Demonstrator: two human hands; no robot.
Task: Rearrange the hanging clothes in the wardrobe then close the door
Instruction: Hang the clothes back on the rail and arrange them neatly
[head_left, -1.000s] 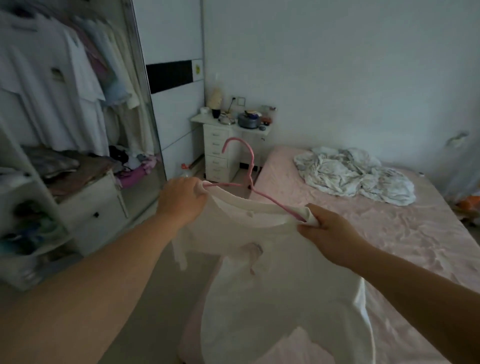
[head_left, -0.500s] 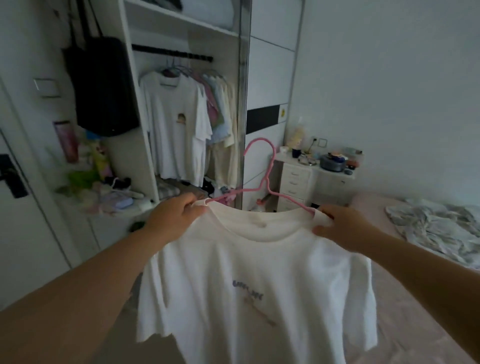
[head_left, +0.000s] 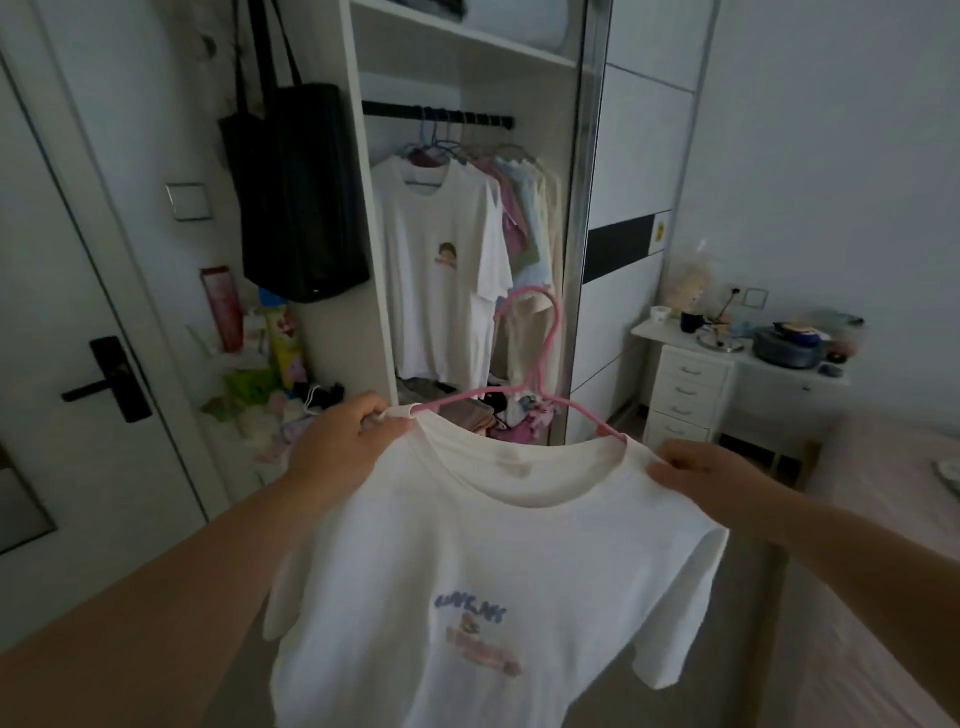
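A white tee (head_left: 483, 571) on a pink hanger (head_left: 540, 364) is being held up in front of the wardrobe (head_left: 467, 57), each shoulder being pinched by the left hand (head_left: 343, 447) and right hand (head_left: 701, 473)

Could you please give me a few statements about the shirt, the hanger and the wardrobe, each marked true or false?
1. The white T-shirt sits on a pink hanger. True.
2. Only the left hand holds the shirt. False: the right hand grips the other shoulder too.
3. The pink hanger's hook is on the wardrobe rail. False: it is in the air, in front of the wardrobe.
4. Clothes already hang on the rail. True.
5. A black bag hangs left of the open wardrobe. True.
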